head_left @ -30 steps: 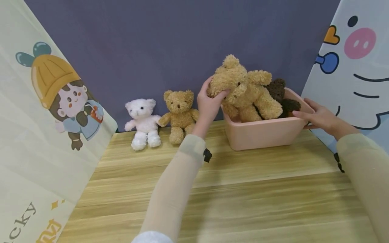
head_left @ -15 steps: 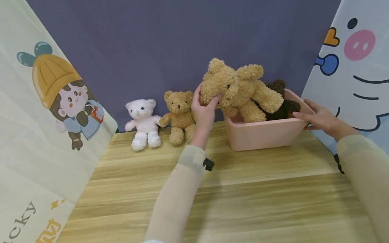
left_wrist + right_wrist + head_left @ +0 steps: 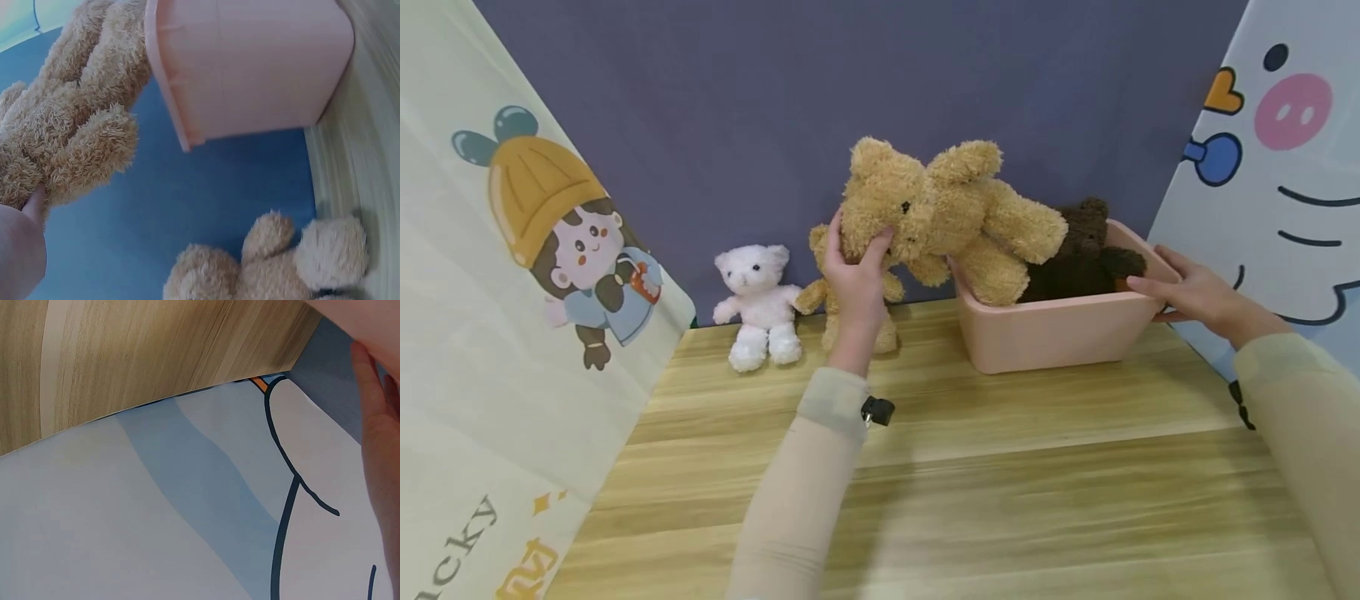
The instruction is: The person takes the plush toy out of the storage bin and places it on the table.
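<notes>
My left hand (image 3: 856, 283) grips a large tan teddy bear (image 3: 958, 208) by its head, thumb across the face. The bear lies sideways in the air, its legs over the left rim of a pink bin (image 3: 1045, 337). In the left wrist view the tan teddy bear (image 3: 75, 112) hangs beside the pink bin (image 3: 262, 69). At the bin's right end my right hand (image 3: 1198, 292) holds the rim, thumb on top and fingers beneath the edge. Inside the bin sits a dark brown teddy bear (image 3: 1082, 250).
A white teddy bear (image 3: 756, 296) sits on the wooden table (image 3: 1000, 467) against the dark back cloth. Beside it a smaller brown teddy bear (image 3: 831, 321) is partly hidden behind my left hand. Printed cloth walls (image 3: 1300, 217) stand at both sides.
My left hand has moved left with the large tan bear, drawing its body out of the bin and tipping it more sideways. The right hand stays on the bin's rim.
</notes>
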A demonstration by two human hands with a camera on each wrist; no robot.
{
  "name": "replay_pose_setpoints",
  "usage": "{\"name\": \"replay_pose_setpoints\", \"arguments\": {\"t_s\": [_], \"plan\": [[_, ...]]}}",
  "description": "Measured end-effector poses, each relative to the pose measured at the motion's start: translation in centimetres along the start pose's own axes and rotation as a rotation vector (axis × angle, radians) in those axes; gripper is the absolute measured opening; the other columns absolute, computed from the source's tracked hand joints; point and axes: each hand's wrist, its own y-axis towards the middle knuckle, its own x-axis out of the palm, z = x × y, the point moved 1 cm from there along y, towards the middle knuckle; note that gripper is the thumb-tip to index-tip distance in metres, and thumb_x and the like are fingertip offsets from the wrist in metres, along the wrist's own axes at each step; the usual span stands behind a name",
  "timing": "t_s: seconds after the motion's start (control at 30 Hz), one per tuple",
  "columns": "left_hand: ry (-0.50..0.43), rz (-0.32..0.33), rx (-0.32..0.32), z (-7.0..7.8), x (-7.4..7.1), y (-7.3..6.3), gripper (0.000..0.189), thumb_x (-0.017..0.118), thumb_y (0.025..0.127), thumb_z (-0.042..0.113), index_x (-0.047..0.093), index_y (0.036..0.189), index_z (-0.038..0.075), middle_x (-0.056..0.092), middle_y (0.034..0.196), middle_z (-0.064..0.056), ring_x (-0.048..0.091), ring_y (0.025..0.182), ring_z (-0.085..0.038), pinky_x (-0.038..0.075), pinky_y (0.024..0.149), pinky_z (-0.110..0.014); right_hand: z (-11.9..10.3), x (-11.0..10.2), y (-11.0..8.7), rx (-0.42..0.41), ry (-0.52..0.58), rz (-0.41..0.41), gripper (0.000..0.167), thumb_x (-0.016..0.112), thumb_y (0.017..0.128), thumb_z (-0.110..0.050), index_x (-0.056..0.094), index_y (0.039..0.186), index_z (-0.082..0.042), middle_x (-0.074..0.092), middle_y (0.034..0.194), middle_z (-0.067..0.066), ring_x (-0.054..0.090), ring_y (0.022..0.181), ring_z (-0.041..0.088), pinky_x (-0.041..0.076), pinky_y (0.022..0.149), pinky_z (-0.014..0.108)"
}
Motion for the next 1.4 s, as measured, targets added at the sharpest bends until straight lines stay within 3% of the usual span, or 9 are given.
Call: {"name": "replay_pose_setpoints", "arguments": {"t_s": [0.2, 0.33, 0.5, 0.73, 0.9, 1.03, 1.13, 1.4], "plan": [[-0.034, 0.001, 0.036, 1.3, -2.1, 0.1, 0.069, 0.08, 0.097, 0.018, 0.049, 0.158, 0.03, 0.062, 0.143, -0.007, 0.075, 0.106, -0.018, 0.065, 0.076, -0.03, 0.2, -0.1, -0.4, 0.001, 0.01, -0.001, 0.108, 0.052, 0.107, -0.059, -0.031, 0.162, -0.019, -0.007, 0.169, 0.044, 0.027, 0.148, 0.067, 0.056, 0.102, 0.064], [-0.098, 0.021, 0.084, 2.2, -3.8, 0.2, 0.061, 0.079, 0.096, 0.013, 0.057, 0.151, 0.027, 0.068, 0.129, -0.004, 0.072, 0.097, -0.017, 0.062, 0.067, -0.027, 0.4, -0.1, -0.6, 0.006, 0.019, -0.003, 0.107, 0.052, 0.107, -0.058, -0.031, 0.163, -0.019, -0.004, 0.169, 0.045, 0.028, 0.148, 0.067, 0.057, 0.102, 0.063], [-0.149, 0.035, 0.122, 4.6, -7.1, 0.3, 0.058, 0.077, 0.097, 0.009, 0.058, 0.15, 0.02, 0.065, 0.127, -0.004, 0.067, 0.086, -0.014, 0.057, 0.057, -0.023, 0.4, -0.3, -0.4, 0.002, 0.015, 0.0, 0.106, 0.051, 0.107, -0.058, -0.03, 0.163, -0.02, 0.0, 0.169, 0.045, 0.028, 0.148, 0.066, 0.059, 0.098, 0.061], [-0.096, 0.088, 0.193, 7.7, -12.0, -0.1, 0.056, 0.073, 0.095, -0.002, 0.061, 0.148, 0.013, 0.063, 0.129, -0.01, 0.069, 0.081, -0.016, 0.058, 0.054, -0.024, 0.1, -0.3, -0.4, 0.0, 0.014, 0.008, 0.107, 0.052, 0.106, -0.059, -0.029, 0.163, -0.019, 0.002, 0.168, 0.047, 0.032, 0.146, 0.066, 0.061, 0.095, 0.058], [-0.057, 0.119, 0.187, 8.7, -14.7, -0.6, 0.059, 0.066, 0.093, -0.011, 0.06, 0.148, 0.012, 0.06, 0.132, -0.012, 0.063, 0.079, -0.015, 0.051, 0.049, -0.021, 0.2, -0.1, -0.3, -0.007, 0.028, 0.008, 0.107, 0.052, 0.107, -0.057, -0.029, 0.163, -0.018, 0.003, 0.168, 0.047, 0.032, 0.147, 0.065, 0.058, 0.1, 0.062], [-0.015, 0.135, 0.17, 9.2, -16.3, -1.2, 0.061, 0.065, 0.092, -0.014, 0.061, 0.147, 0.012, 0.056, 0.136, -0.013, 0.06, 0.095, -0.02, 0.046, 0.049, -0.021, 0.3, 0.0, -0.3, -0.01, 0.031, 0.003, 0.106, 0.052, 0.107, -0.057, -0.03, 0.163, -0.019, 0.001, 0.168, 0.046, 0.03, 0.148, 0.065, 0.056, 0.102, 0.063], [0.012, 0.133, 0.171, 9.6, -17.2, -1.4, 0.06, 0.065, 0.091, -0.017, 0.063, 0.144, 0.012, 0.056, 0.135, -0.013, 0.057, 0.108, -0.023, 0.05, 0.054, -0.021, 0.3, 0.0, -0.4, -0.009, 0.034, -0.004, 0.106, 0.051, 0.108, -0.057, -0.031, 0.163, -0.019, -0.002, 0.169, 0.045, 0.029, 0.148, 0.065, 0.059, 0.099, 0.06], [0.108, 0.102, 0.213, 11.9, -20.3, -2.3, 0.06, 0.06, 0.086, -0.025, 0.067, 0.137, 0.005, 0.059, 0.127, -0.014, 0.059, 0.106, -0.023, 0.06, 0.062, -0.022, -0.2, 0.0, -0.1, -0.007, 0.022, 0.001, 0.106, 0.051, 0.107, -0.06, -0.029, 0.164, -0.019, -0.001, 0.169, 0.044, 0.028, 0.149, 0.065, 0.054, 0.103, 0.067]]}}
